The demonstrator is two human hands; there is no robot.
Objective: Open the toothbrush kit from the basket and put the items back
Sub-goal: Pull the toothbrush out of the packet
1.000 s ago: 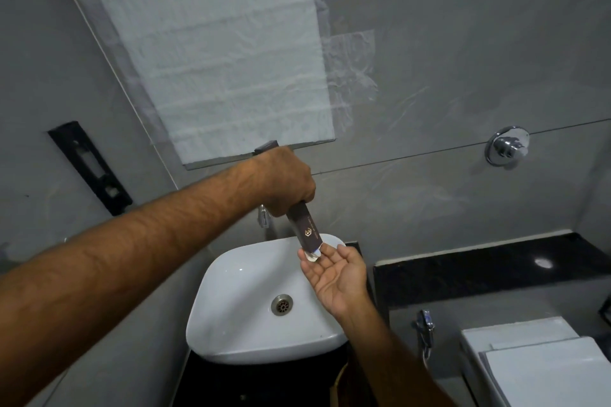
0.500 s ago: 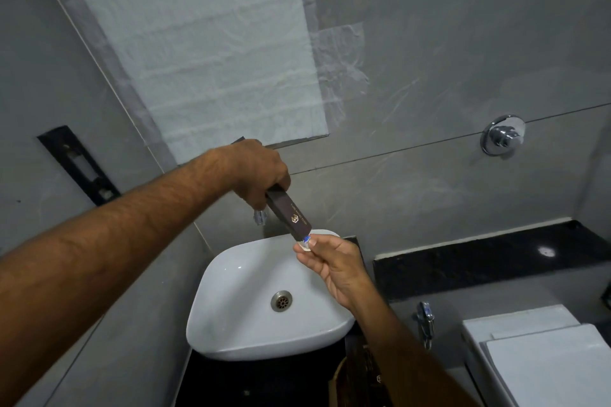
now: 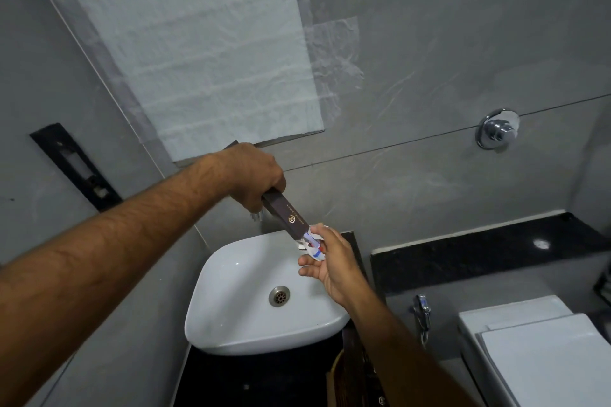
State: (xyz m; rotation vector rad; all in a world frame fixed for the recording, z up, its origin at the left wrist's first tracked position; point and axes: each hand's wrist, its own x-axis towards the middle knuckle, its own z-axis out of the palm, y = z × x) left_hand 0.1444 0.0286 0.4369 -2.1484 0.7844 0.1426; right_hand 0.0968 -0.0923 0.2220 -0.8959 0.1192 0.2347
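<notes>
My left hand [image 3: 256, 177] grips the upper end of a long dark brown toothbrush kit box [image 3: 287, 215] with a gold logo, tilted with its open end down to the right. A small white tube with blue and red print [image 3: 314, 246] sticks out of that open end. My right hand [image 3: 332, 261] pinches this tube between thumb and fingers just below the box, over the back right rim of the white basin [image 3: 231, 291]. A wicker basket edge [image 3: 337, 373] shows at the bottom, mostly hidden by my right forearm.
The basin has a metal drain [image 3: 279, 295] and sits on a dark counter. A black stone ledge [image 3: 479, 251] runs to the right above a white toilet tank [image 3: 542, 347]. A chrome wall valve [image 3: 497, 132] and a covered mirror [image 3: 198, 43] are on the grey wall.
The white tube has come further out of the box's open end, and my right hand has gone from an open palm under it to pinching it. The left hand has risen slightly.
</notes>
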